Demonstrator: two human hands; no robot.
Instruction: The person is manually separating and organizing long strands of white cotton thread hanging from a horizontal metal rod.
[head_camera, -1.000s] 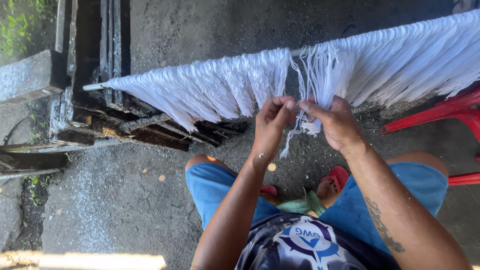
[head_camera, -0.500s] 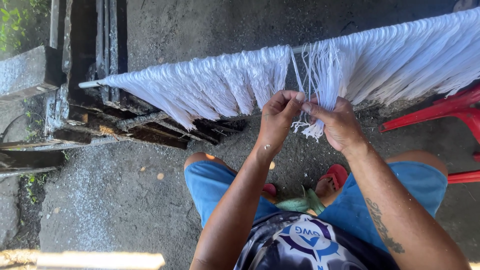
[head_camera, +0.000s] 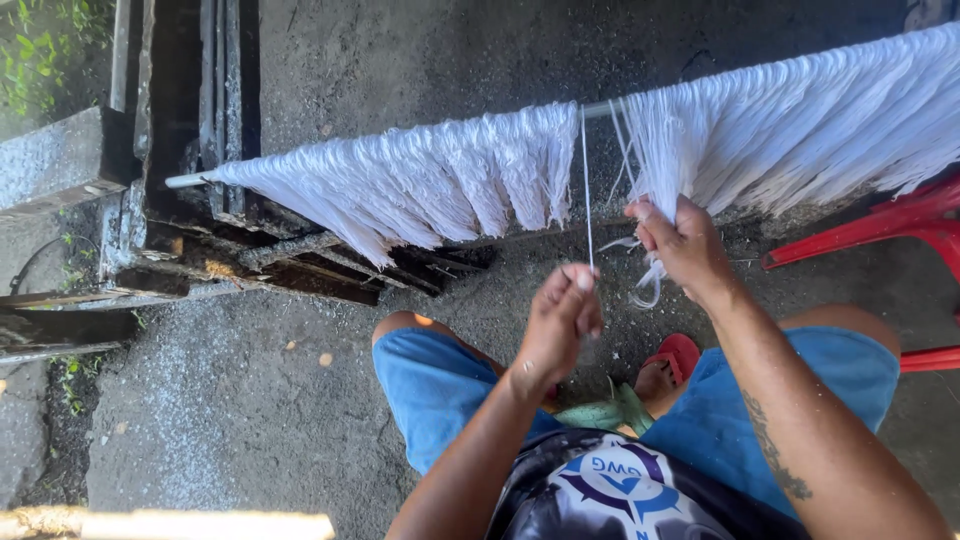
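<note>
Both hands are closed. Left hand (head_camera: 563, 318) is pinched shut on a single white strand (head_camera: 585, 180), which is pulled down taut from the horizontal rod (head_camera: 600, 108) through the gap between the two hanging bundles. Right hand (head_camera: 680, 245) is clenched around a small bunch of loose white strands (head_camera: 648, 285) just below the right-hand bundle of white fibres (head_camera: 800, 130). Left-hand bundle (head_camera: 430, 185) hangs untouched. The step is judged best done with the single strand kept taut and drawn straight down, clear of neighbouring fibres, so tangling is avoided. A red plastic chair (head_camera: 880, 225) stands at the right.
</note>
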